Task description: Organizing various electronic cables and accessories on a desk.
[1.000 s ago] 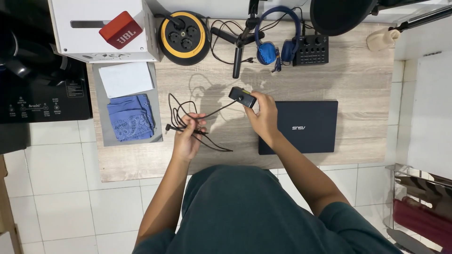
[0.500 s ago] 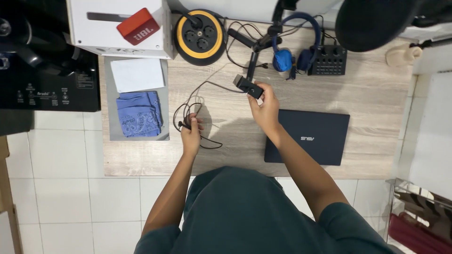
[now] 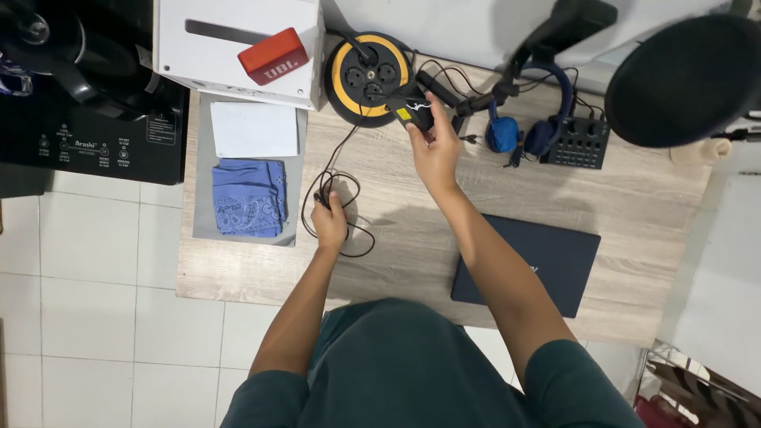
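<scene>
Since the earlier frames the right hand [image 3: 432,147] has carried the black power adapter [image 3: 411,111] from the middle of the frame up toward the top centre, so that it now sits just at the lower right edge of the round black-and-yellow socket reel [image 3: 369,78]. Its grip is clamped on the adapter, fingers wrapped round the lower end, the yellow-labelled face turned upward — held out at arm's length, which brings the block close to the outlets.

Lower down, left of centre, the left hand [image 3: 330,222] has shifted less. Its grip is closed on the bunched black cable [image 3: 329,184], pinning the loops against the wooden surface [image 3: 380,206]; one strand runs up from the bundle toward the adapter, and a loose loop trails out below the hand. Holding the slack this way keeps the loops together while the other end is lifted.

Other things lie about:
- a dark closed laptop [image 3: 547,257] at the lower right, partly under the right forearm;
- blue headphones [image 3: 523,131] and a small black mixer [image 3: 580,143] at the upper right;
- a folded blue cloth [image 3: 247,198] and a white sheet of paper [image 3: 254,129] on a grey mat at the left;
- a red speaker [image 3: 273,55] on a white box [image 3: 206,40] at the top left.
</scene>
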